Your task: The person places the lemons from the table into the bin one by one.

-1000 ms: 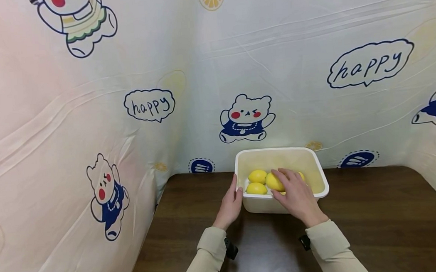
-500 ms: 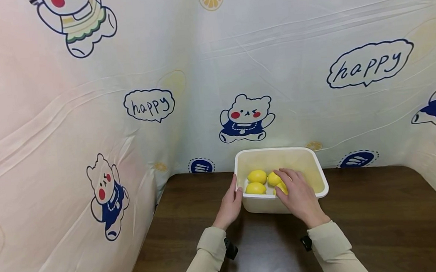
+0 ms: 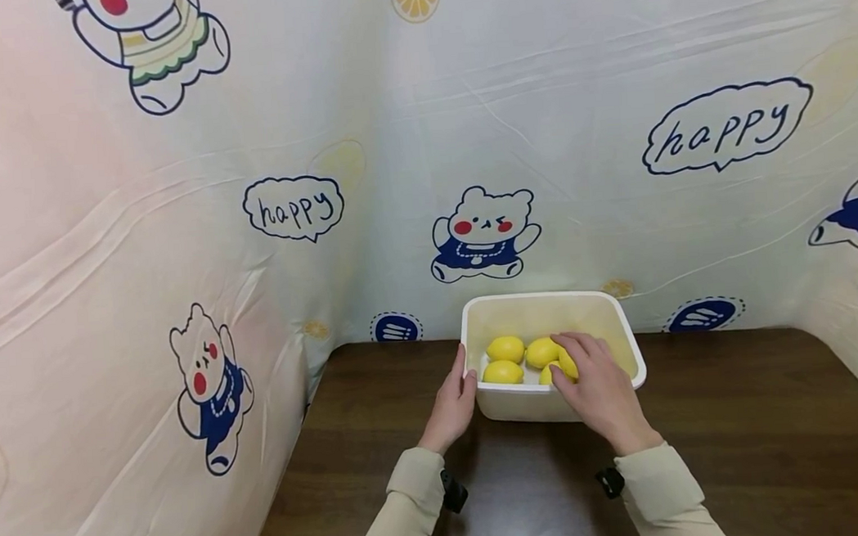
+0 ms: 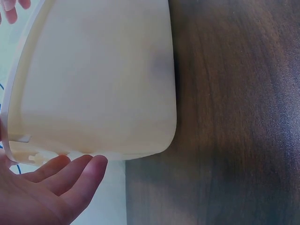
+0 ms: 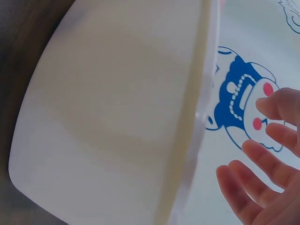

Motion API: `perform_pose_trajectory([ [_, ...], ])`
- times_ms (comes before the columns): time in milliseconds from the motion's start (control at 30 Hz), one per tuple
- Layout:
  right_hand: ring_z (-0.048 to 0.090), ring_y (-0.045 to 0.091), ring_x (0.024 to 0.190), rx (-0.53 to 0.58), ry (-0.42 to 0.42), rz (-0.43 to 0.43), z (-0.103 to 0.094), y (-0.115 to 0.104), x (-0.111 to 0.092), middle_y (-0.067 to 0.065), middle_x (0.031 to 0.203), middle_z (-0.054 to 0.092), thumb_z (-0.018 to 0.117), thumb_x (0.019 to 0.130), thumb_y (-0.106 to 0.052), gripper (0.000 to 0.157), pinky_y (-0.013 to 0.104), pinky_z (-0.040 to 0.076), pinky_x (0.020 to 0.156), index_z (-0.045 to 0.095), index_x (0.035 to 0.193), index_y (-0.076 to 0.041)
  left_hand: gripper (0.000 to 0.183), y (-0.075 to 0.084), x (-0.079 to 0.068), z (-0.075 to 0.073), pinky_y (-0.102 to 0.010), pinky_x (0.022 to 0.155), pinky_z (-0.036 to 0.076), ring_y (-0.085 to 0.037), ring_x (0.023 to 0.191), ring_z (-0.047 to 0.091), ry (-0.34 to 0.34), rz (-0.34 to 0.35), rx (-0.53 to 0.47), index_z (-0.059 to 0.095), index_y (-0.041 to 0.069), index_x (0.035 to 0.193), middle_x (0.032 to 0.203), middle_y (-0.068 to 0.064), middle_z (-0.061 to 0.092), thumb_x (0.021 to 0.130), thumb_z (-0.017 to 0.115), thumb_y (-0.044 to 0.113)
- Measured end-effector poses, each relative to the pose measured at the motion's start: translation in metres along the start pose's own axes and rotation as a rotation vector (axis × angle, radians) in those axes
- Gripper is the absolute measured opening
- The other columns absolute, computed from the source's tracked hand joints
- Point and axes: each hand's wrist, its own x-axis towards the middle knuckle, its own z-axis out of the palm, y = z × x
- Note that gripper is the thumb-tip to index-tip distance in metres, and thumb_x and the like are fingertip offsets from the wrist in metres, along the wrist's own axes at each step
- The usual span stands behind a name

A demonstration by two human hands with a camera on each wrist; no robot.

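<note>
A cream-coloured plastic bin point(image 3: 533, 409) with a white rim stands on the table. Several yellow lemons lie inside it, among them a lemon point(image 3: 505, 349) at the back left and another lemon point(image 3: 503, 372) in front of it. My left hand point(image 3: 452, 402) holds the bin's left side, its thumb at the rim and its fingers along the outer wall. Over the bin's front rim, my right hand point(image 3: 600, 389) is spread above the lemons. In the right wrist view no lemon shows between its fingers point(image 5: 258, 154). A lemon point(image 3: 568, 364) is partly hidden beneath that hand.
The dark brown wooden table point(image 3: 531, 491) extends to both sides and in front of the bin. Behind the bin, and along both sides, hangs a pale printed cloth point(image 3: 398, 245) with cartoon bears and lettering.
My right hand has let go of a lemon and drawn slightly back and to the right, uncovering more lemons. My left hand has stayed on the bin, which has hardly moved.
</note>
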Motion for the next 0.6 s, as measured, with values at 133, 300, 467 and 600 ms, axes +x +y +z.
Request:
perform_pose_trajectory([
  [133,0.052,0.032,0.110,0.000,0.032,-0.007,-0.007,-0.002,0.000,0.013,0.125,0.058,0.070,0.085,-0.018,0.042,0.052,0.054,0.084,0.060,0.125,-0.009,0.057,0.001,0.001,-0.001,-0.048,0.118,0.026,-0.023,0.147,0.025,0.002,0.007,0.008,0.009,0.032,0.156,0.162,0.004,0.016,0.104,0.031,0.044],
  [300,0.052,0.033,0.109,0.010,0.049,-0.023,-0.014,-0.003,0.000,0.014,0.125,0.058,0.070,0.085,-0.017,0.043,0.052,0.052,0.087,0.060,0.125,-0.007,0.055,0.002,0.002,-0.003,-0.048,0.118,0.027,-0.025,0.146,0.028,0.025,0.017,0.041,0.014,0.029,0.156,0.161,0.000,0.021,0.105,0.033,0.038],
  [467,0.051,0.033,0.111,0.009,0.073,-0.038,-0.022,0.000,-0.003,0.014,0.124,0.058,0.072,0.084,-0.017,0.043,0.054,0.053,0.085,0.061,0.124,-0.006,0.053,0.004,-0.001,-0.008,-0.049,0.113,0.035,-0.029,0.139,0.040,0.058,0.046,0.106,0.023,0.021,0.155,0.153,-0.010,0.038,0.105,0.037,0.033],
  [600,0.051,0.034,0.113,0.017,0.089,-0.047,-0.030,0.002,-0.006,0.014,0.124,0.058,0.074,0.082,-0.016,0.044,0.057,0.052,0.086,0.061,0.124,-0.006,0.052,0.010,-0.007,-0.014,-0.049,0.110,0.039,-0.030,0.134,0.046,0.096,0.119,0.203,0.034,0.011,0.151,0.148,-0.014,0.044,0.104,0.041,0.031],
])
